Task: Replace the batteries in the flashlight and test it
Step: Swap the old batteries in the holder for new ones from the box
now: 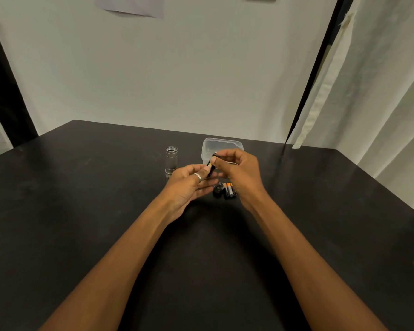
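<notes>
A: Hands status? Left hand [189,181] and right hand [237,170] both pinch a small dark battery holder [211,166], raised above the desk [81,187].

B: Axis? Tilted, top leaning far-right. Flashlight body [171,160] stands upright, open end up, just left of the hands; left hand nearer. Loose batteries [228,189] and end cap [218,187] lie near-right, plastic tub [222,145] beyond.

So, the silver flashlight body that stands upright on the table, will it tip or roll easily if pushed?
The flashlight body stands tall and narrow on end, so a sideways push would probably tip it. Being round, it would likely roll on the smooth table. It looks like stiff metal.
</notes>
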A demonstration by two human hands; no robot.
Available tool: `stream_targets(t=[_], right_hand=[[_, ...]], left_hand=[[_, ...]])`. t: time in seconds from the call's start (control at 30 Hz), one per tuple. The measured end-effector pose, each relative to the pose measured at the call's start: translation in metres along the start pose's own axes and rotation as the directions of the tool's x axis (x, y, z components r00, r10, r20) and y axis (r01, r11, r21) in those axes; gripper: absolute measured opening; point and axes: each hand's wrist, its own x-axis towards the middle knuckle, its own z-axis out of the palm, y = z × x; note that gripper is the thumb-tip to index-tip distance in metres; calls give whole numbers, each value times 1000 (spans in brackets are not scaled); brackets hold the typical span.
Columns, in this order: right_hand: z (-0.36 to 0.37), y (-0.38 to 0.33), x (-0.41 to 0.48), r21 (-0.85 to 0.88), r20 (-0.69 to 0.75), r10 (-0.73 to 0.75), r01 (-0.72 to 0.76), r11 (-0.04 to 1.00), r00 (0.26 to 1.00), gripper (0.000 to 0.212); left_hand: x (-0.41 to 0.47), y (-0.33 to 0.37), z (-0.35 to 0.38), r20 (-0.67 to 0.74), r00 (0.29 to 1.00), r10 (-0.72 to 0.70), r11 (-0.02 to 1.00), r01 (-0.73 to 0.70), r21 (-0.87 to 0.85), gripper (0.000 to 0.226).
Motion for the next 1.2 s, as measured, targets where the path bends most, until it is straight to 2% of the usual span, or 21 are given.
stream_targets(t=[0.13,0.33,0.6,1.0,1.1,1.2], right_hand=[[0,1,1,31,33,16,-17,999,999,4],[-3,0,0,57,79,39,-43,997,996,11],[-3,2,1,-3,29,17,-17,1000,999,10],[-1,1,1,-25,50,-46,47,999,998,12],[-6,-1,10,-115,-19,-81,79,990,996,12],[-14,-7,35,-362,-104,-113,68,930,988,8]], left_hand=[[1,0,-2,33,999,-5,1000,6,-7,28],[0,1,-2,46,998,-43,999,41,29,32],[0,1,0,-25,999,-39,999,39,-22,20],[0,4,-4,22,997,-69,996,70,-49,21],[0,4,-2,-8,997,-75,993,74,-96,24],[0,4,-1,-54,993,-100,989,93,-118,22]])
